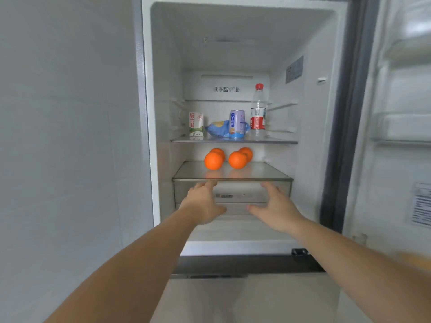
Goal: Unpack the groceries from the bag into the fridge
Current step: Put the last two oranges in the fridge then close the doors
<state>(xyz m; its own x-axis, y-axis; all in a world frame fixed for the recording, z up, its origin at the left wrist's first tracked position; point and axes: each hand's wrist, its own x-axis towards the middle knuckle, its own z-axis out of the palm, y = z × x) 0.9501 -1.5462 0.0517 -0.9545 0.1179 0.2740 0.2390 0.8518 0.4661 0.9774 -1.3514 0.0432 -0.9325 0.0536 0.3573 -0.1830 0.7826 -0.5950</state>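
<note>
The fridge stands open in front of me. On its upper glass shelf [275, 141] stand a milk carton [196, 124], a blue snack bag [219, 128], a can [237, 124] and a water bottle [258, 110] with a red cap. Several oranges [213, 161] lie on the lower shelf [186, 176]. My left hand [202, 203] and my right hand [277, 208] reach in just below that shelf, in front of the drawer [235, 197]. Both hands have spread, relaxed fingers and hold nothing. No bag is in view.
The open fridge door [401, 127] with its empty door bins hangs at the right. A closed grey door panel [70, 136] fills the left. The top compartment above the upper shelf holds nothing.
</note>
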